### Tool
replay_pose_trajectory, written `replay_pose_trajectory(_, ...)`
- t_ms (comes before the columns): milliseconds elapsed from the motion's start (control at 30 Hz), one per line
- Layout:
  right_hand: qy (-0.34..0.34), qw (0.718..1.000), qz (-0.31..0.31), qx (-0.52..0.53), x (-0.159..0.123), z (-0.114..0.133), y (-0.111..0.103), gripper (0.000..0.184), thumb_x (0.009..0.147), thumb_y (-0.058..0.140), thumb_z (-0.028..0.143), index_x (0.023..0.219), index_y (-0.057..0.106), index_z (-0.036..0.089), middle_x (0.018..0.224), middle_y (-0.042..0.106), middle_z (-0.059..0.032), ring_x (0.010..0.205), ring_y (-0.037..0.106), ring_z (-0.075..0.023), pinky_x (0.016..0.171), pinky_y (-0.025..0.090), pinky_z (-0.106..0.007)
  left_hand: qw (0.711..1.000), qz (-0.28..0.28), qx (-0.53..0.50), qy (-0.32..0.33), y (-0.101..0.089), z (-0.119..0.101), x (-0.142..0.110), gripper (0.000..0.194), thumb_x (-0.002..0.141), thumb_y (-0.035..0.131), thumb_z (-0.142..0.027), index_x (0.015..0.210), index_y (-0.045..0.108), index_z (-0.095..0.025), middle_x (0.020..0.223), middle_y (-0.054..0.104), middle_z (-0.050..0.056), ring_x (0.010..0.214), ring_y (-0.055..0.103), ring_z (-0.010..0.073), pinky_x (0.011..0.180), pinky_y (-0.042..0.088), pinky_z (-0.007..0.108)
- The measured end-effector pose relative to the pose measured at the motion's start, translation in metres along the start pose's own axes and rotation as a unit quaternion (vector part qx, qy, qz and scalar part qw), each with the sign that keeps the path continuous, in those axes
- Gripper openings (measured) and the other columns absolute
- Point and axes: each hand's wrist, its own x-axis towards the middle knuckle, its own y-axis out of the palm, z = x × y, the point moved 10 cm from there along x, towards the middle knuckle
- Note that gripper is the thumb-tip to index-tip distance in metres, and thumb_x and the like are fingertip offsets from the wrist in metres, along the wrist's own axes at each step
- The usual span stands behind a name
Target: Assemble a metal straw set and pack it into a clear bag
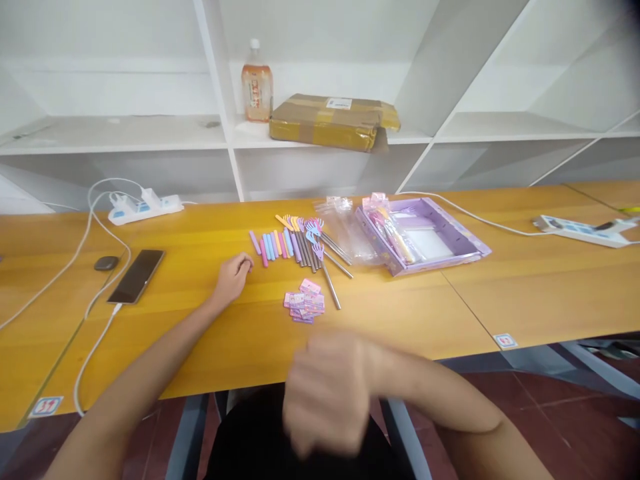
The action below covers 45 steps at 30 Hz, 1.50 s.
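Note:
My left hand (231, 277) rests on the wooden table (450, 313) with its fingers curled loosely, just left of a row of pastel sticks (274, 245). I see nothing in it. Beside the sticks lie several metal rods with coloured hand-shaped tips (315, 250). A small pile of pink and purple cards (305, 301) sits in front of them. My right hand (327, 393) is raised close to the camera above the table's near edge, smeared by motion, so its fingers cannot be made out.
A purple box (425, 233) with clear plastic bags (345, 223) lies to the right. A phone (136, 275) on a cable, a small dark object (106, 263) and a power strip (145, 207) are at left. Another strip (580, 230) sits far right. A bottle (257, 83) and parcel (333, 121) stand on the shelf.

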Motion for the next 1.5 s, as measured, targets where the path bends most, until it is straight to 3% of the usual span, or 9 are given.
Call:
replay_pose_trajectory(33,-0.005,1.0,-0.006,-0.002,-0.006,-0.031,0.002,0.036,0.1,0.054,0.042,0.069,0.055,0.024,0.058,0.042,0.0024,0.054,0.038,-0.0121,0.056,0.029,-0.029,0.998,-0.023,0.056,0.009,-0.004,0.002,0.007,0.023,0.101,0.044,-0.028,0.101,0.067,-0.022,0.095,0.064,0.006,0.093,0.061,0.0234,0.092,0.049,0.037)
replay_pose_trajectory(100,0.215,0.973,0.029,-0.084,-0.033,-0.134,0.007,0.034,0.099,0.047,0.032,0.068,0.055,0.021,0.058,0.046,0.0,0.057,0.04,-0.0123,0.061,0.028,-0.029,0.985,-0.04,0.165,0.028,-0.004,0.006,0.02,0.032,0.1,0.047,-0.025,0.123,0.07,-0.024,0.106,0.061,0.009,0.106,0.058,0.0273,0.101,0.047,0.042)
replay_pose_trajectory(167,0.463,0.866,0.1,-0.162,-0.09,-0.22,0.007,0.039,0.104,0.037,0.031,0.078,0.063,0.019,0.067,0.058,-0.0042,0.062,0.048,-0.0135,0.064,0.029,-0.028,0.97,-0.031,0.237,0.041,0.002,0.01,0.032,0.045,0.104,0.046,-0.029,0.145,0.064,-0.028,0.109,0.056,0.011,0.109,0.054,0.0295,0.102,0.046,0.043)
replay_pose_trajectory(267,0.587,0.772,0.159,-0.187,-0.149,-0.269,0.012,0.041,0.107,0.035,0.033,0.096,0.071,0.017,0.082,0.07,-0.0092,0.072,0.058,-0.0169,0.067,0.03,-0.028,0.961,-0.004,0.273,0.051,0.013,0.019,0.042,0.051,0.109,0.039,-0.037,0.157,0.055,-0.034,0.105,0.052,0.01,0.104,0.052,0.0293,0.099,0.046,0.043)
replay_pose_trajectory(600,0.58,0.748,0.271,-0.173,-0.178,-0.272,0.056,0.048,0.105,0.049,0.059,0.09,0.073,0.021,0.085,0.074,-0.0087,0.078,0.067,-0.02,0.068,0.033,-0.027,0.977,-0.009,0.21,0.026,0.011,0.041,0.045,0.024,0.105,0.05,-0.035,0.106,0.071,-0.023,0.101,0.055,0.008,0.103,0.058,0.0274,0.098,0.048,0.044)
replay_pose_trajectory(767,0.595,0.743,0.266,-0.152,-0.181,-0.271,0.06,0.044,0.102,0.053,0.058,0.087,0.072,0.021,0.085,0.073,-0.0095,0.08,0.067,-0.0218,0.07,0.036,-0.028,0.981,-0.053,0.185,-0.025,0.004,0.054,0.046,0.019,0.09,0.063,-0.016,0.109,0.064,-0.02,0.109,0.059,0.009,0.097,0.062,0.0242,0.095,0.053,0.042)
replay_pose_trajectory(967,0.627,0.757,0.164,-0.087,-0.185,-0.274,0.045,0.034,0.094,0.06,0.043,0.071,0.063,0.019,0.069,0.065,-0.0055,0.068,0.057,-0.0163,0.067,0.031,-0.027,0.981,-0.079,0.157,-0.08,-0.008,0.067,0.046,0.045,0.084,0.069,-0.015,0.127,0.056,-0.016,0.11,0.067,0.01,0.107,0.067,0.0278,0.1,0.053,0.043)
replay_pose_trajectory(1167,0.629,0.775,-0.052,0.043,-0.184,-0.282,0.006,0.039,0.09,0.054,0.048,0.064,0.049,0.019,0.059,0.047,0.0003,0.06,0.042,-0.0118,0.063,0.03,-0.026,0.984,-0.067,0.129,-0.102,-0.026,0.049,0.03,0.023,0.096,0.053,-0.019,0.115,0.066,-0.018,0.107,0.07,0.012,0.103,0.07,0.0286,0.096,0.054,0.043)
replay_pose_trajectory(1500,0.597,0.63,-0.353,0.348,-0.205,-0.291,0.027,0.043,0.085,0.059,0.063,0.086,0.056,0.02,0.056,0.046,0.0041,0.045,0.031,-0.0077,0.045,0.021,-0.023,0.993,0.091,0.059,0.051,0.014,-0.005,-0.037,0.044,0.113,0.036,-0.048,0.14,0.063,-0.026,0.115,0.063,0.008,0.105,0.061,0.0223,0.098,0.05,0.037)
